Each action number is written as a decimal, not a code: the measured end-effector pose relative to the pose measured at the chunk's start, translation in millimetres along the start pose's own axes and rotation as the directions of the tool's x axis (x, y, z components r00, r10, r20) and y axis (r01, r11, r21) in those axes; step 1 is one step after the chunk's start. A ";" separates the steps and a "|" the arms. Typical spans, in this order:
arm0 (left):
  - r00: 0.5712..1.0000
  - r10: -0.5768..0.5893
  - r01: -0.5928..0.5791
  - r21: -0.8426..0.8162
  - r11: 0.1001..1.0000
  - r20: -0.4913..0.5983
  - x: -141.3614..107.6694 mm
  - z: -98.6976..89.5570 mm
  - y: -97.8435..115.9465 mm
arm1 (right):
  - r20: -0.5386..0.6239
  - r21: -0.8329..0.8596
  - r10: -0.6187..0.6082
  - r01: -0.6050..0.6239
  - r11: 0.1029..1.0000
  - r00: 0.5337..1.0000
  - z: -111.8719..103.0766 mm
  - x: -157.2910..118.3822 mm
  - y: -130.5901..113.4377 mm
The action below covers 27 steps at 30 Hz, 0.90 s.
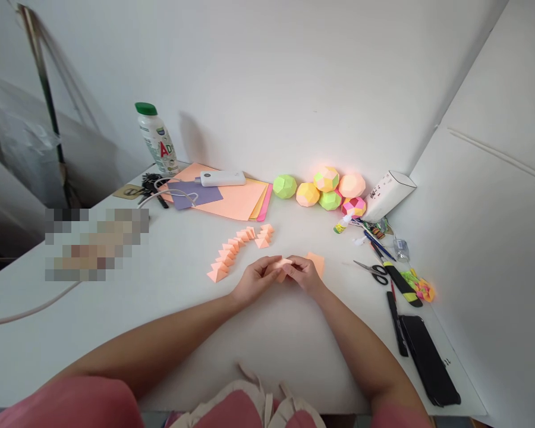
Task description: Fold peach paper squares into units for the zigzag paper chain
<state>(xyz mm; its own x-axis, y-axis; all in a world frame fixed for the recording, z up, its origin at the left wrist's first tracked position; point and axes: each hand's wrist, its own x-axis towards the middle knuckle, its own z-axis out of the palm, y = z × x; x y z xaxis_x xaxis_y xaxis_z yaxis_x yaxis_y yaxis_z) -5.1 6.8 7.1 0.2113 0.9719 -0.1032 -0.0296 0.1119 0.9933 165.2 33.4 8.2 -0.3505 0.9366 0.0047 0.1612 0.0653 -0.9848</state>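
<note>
While a curved row of folded peach paper units (225,260) looks done left of the fingers (271,276), a shorter row (263,240) beyond them matches; the flat slip (316,260) to their right looks unworked; left hand (256,280) and right hand (305,276) pinch one peach piece (284,262), seemingly mid-fold.

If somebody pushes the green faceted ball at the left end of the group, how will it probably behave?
The green ball may roll a little, since it is nearly round, though its flat facets could stop it soon. It looks like folded paper, so it is probably light and easily dented.
</note>
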 end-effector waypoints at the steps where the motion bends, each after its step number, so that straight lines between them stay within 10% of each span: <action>1: 1.000 -0.002 0.002 -0.004 1.000 -0.007 0.2 0.1 -0.5 | 0.005 -0.019 -0.010 0.010 1.000 1.000 0.1 -0.2 -1.5; 27: 0.986 0.149 -0.163 0.285 0.945 0.070 0.4 -0.5 -0.9 | -0.067 0.253 0.048 -0.030 0.967 0.997 -2.8 3.1 10.2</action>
<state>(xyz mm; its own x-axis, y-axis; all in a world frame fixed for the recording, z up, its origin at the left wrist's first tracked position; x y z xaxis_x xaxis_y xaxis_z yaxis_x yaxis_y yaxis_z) -5.5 7.2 6.2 0.2726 0.9608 0.0499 0.2159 -0.1116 0.9700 168.4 38.0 -1.2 -0.2800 0.9595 -0.0314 -0.0667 -0.0521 -0.9964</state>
